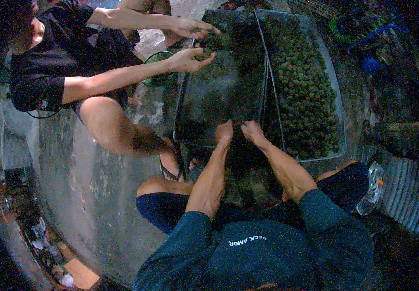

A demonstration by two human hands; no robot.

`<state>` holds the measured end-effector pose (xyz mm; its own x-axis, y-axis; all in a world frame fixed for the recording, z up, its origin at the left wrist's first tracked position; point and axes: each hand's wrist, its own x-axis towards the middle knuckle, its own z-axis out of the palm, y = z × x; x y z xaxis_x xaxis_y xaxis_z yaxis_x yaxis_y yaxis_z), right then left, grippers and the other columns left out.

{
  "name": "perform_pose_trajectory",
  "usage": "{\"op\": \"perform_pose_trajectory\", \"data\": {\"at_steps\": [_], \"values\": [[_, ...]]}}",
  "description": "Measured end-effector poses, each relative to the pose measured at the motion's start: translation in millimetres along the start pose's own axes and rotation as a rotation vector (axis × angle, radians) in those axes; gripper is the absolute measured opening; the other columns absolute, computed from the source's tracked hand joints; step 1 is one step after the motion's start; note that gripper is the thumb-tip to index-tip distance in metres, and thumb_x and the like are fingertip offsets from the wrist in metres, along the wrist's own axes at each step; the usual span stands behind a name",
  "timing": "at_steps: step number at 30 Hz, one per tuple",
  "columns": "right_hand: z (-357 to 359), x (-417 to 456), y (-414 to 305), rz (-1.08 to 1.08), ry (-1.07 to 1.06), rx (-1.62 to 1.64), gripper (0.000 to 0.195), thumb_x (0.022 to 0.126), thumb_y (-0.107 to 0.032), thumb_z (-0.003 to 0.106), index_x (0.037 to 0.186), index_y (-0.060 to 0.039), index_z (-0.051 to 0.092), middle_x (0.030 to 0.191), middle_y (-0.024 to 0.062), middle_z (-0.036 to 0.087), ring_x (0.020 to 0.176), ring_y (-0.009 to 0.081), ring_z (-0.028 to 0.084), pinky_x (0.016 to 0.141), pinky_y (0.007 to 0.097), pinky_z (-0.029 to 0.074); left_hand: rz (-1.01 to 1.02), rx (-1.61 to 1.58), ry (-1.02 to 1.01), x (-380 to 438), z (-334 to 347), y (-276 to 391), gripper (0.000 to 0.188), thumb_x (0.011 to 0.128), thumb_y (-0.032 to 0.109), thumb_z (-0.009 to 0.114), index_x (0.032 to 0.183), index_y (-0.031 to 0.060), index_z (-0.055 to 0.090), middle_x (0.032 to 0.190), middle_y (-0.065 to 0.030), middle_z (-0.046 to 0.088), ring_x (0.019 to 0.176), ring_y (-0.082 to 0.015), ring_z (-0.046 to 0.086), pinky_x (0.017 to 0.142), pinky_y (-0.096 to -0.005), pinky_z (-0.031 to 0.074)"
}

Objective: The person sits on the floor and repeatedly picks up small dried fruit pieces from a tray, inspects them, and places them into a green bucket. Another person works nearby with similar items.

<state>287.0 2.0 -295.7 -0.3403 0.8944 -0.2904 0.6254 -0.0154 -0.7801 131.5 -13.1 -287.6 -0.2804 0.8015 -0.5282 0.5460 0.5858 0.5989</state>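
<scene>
My left hand (224, 131) and my right hand (252, 131) are close together over the near edge of a dark, shallow tray (224, 98). Both have their fingers curled in, thumbs towards each other. A small dark gap separates them, and whether anything is pinched there is too dim to see. Beside this tray on the right, a second tray (340, 112) is filled with many small, round, greenish balls (300, 105). Dark greenish clumps (211, 45) lie at the far left of the first tray.
A co-worker sits at the left, their two hands (191, 60) over the far tray corner with greenish material. A green basket (158, 78) stands beneath their arm. Corrugated sheet (406, 192) and a clear plastic item (371, 189) lie at right. Cardboard (82, 272) is at lower left.
</scene>
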Motion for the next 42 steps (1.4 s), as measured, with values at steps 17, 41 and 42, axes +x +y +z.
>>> {"op": "perform_pose_trajectory", "data": {"at_steps": [17,41,42], "values": [[-8.2,-12.7,-79.9,0.201,-0.03,-0.223,0.038,0.08,-0.035,0.051,0.078,0.0024,0.058,0.068,0.015,0.059,0.059,0.0257,0.058,0.057,0.0374,0.044,-0.082,-0.623,0.061,-23.4,-17.9,-27.4,0.034,0.083,0.035,0.044,0.079,0.0055,0.058,0.057,-0.0062,0.054,0.041,-0.0162,0.047,0.04,-0.0294,0.038],[-7.7,-18.6,-92.3,-0.285,0.143,-0.113,0.024,0.075,-0.022,0.052,0.085,0.0,0.058,0.083,0.0199,0.059,0.078,0.0351,0.056,0.068,0.041,0.044,0.015,-0.754,0.22,-60.8,-43.2,7.3,0.037,0.082,0.034,0.049,0.067,0.0009,0.054,0.065,-0.0085,0.053,0.05,-0.0189,0.047,0.049,-0.0333,0.038],[-9.4,-19.6,-92.6,-0.306,0.17,-0.031,0.025,0.076,-0.022,0.052,0.083,0.0005,0.058,0.082,0.02,0.059,0.078,0.0357,0.056,0.068,0.0414,0.044,-0.054,-0.828,0.108,-61.1,-47.0,4.8,0.036,0.082,0.033,0.05,0.065,0.0018,0.054,0.064,-0.0073,0.053,0.048,-0.0173,0.046,0.048,-0.0321,0.038]]}}
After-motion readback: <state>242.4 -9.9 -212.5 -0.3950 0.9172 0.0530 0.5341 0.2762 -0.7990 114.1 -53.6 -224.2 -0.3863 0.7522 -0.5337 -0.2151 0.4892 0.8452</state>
